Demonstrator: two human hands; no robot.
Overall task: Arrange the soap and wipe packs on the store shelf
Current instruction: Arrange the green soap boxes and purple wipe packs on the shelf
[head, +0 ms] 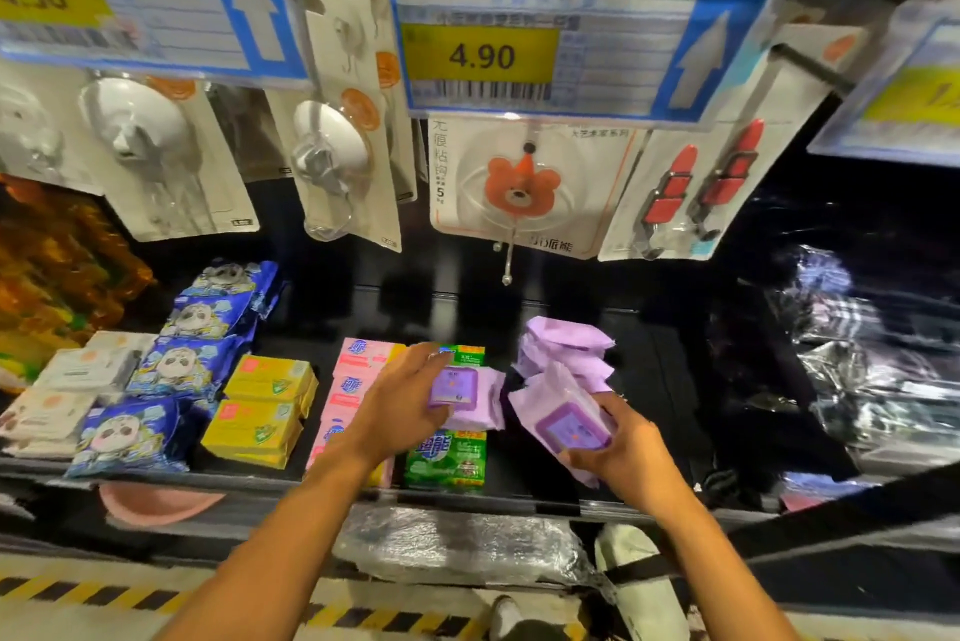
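My left hand point(400, 401) grips a purple wipe pack point(470, 393) above the green soap packs point(447, 458) on the black shelf point(519, 500). A second purple wipe pack point(563, 419), tilted, is held in my right hand point(623, 448) just right of the first. Behind it lies a loose pile of purple wipe packs point(563, 346). Pink soap boxes point(358, 370) run in a row partly hidden under my left arm. Yellow soap boxes point(265, 406) sit left of them.
Blue panda wipe packs point(182, 365) and white packs point(72, 380) fill the shelf's left end. Carded hooks point(524, 183) and price tags point(483, 55) hang overhead. Crinkled plastic wrap point(872, 380) lies at right. A pink bowl point(156, 502) sits below the shelf edge.
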